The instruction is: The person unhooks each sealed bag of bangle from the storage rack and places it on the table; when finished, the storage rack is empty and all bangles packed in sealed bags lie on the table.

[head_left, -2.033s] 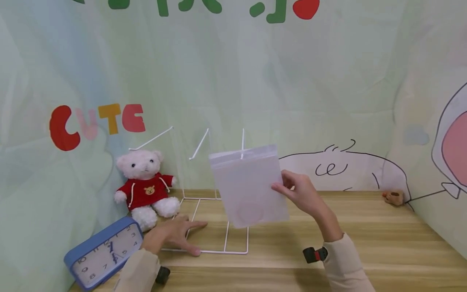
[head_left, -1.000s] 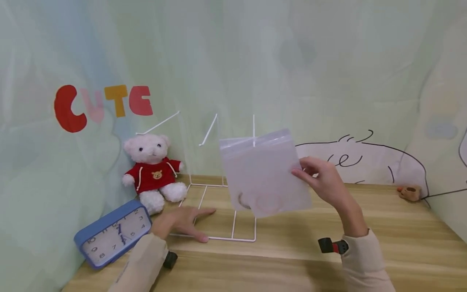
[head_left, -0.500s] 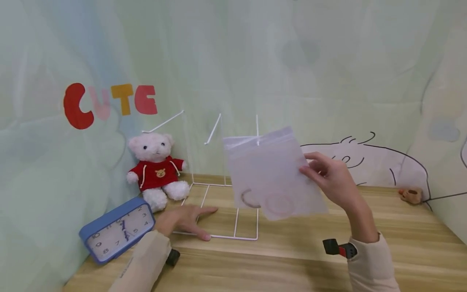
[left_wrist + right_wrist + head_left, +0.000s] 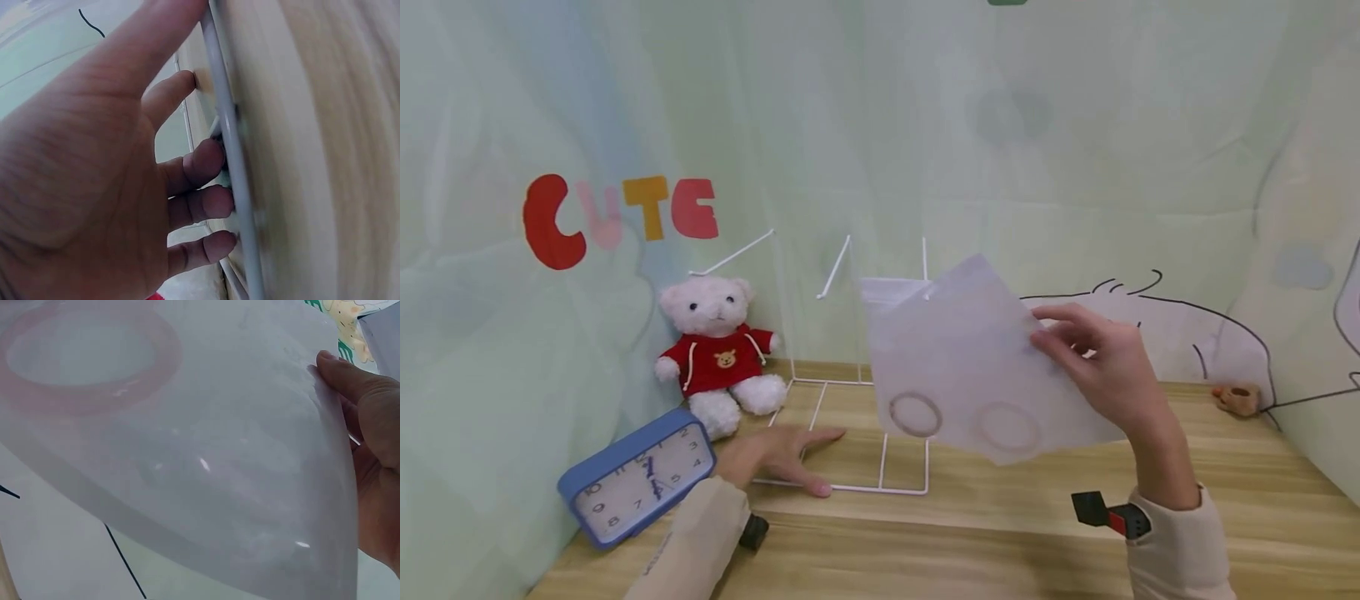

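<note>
My right hand (image 4: 1101,358) pinches the right edge of a frosted zip bag (image 4: 970,358) between thumb and fingers. A pale pink ring (image 4: 1009,427) shows through that bag. Behind it hangs a second frosted bag (image 4: 887,342) with a brownish ring (image 4: 915,414) near its bottom. Both bags are at the rightmost hook of a white wire rack (image 4: 925,258), whose tip shows over the front bag. My left hand (image 4: 786,457) rests with spread fingers on the rack's base wire (image 4: 234,144). In the right wrist view, the pinched bag (image 4: 250,469) fills most of the picture.
A white teddy bear (image 4: 722,358) in a red hoodie sits left of the rack. Before it leans a blue clock (image 4: 638,477), near my left forearm. A small brown toy (image 4: 1238,398) lies at the far right. A printed cloth (image 4: 1075,167) hangs behind the wooden table (image 4: 1000,533).
My right hand has moved rightward, and the front bag has swung out and tilted with it. More of the rear bag and its brownish ring shows. The left hand stays on the base.
</note>
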A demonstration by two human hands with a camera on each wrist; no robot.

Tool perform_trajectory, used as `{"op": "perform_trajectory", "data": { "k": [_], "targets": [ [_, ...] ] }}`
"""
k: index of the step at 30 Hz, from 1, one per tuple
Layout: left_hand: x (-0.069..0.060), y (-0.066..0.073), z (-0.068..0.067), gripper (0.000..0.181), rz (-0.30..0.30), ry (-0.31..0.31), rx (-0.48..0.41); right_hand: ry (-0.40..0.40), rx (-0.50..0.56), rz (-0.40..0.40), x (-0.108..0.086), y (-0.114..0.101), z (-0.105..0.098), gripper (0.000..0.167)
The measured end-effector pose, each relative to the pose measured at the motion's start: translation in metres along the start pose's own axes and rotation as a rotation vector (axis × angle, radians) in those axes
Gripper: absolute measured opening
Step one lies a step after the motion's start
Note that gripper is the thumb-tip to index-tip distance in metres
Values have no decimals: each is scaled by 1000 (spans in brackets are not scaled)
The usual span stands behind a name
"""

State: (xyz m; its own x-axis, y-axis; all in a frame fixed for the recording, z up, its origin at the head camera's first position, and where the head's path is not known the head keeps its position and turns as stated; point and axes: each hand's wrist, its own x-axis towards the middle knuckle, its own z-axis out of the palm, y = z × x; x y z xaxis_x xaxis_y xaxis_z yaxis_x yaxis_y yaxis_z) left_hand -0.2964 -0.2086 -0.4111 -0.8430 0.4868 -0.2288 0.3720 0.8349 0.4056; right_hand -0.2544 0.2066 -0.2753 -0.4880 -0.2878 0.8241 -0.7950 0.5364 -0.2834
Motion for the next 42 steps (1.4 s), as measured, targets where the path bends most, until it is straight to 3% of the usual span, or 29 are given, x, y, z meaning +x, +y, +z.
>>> {"op": "perform_trajectory", "data": {
  "k": [11, 19, 26, 33, 42],
  "targets": [
    [0, 0, -1, 94, -17, -10, 18, 42, 56, -19, 2, -15, -11, 46],
    [2, -1, -2, 95, -25, -17, 27, 58, 53, -31, 3, -18, -18, 40],
    [2, 0, -2, 96, -30, -23, 30, 113, 36, 2, -4, -10, -30, 26],
    [1, 1, -2, 95, -28, -29, 25, 203, 10, -5, -10, 0, -48, 30],
    [0, 2, -2, 95, -25, -32, 26, 309, 3, 53, -17, 6, -60, 15]
  ]
}}
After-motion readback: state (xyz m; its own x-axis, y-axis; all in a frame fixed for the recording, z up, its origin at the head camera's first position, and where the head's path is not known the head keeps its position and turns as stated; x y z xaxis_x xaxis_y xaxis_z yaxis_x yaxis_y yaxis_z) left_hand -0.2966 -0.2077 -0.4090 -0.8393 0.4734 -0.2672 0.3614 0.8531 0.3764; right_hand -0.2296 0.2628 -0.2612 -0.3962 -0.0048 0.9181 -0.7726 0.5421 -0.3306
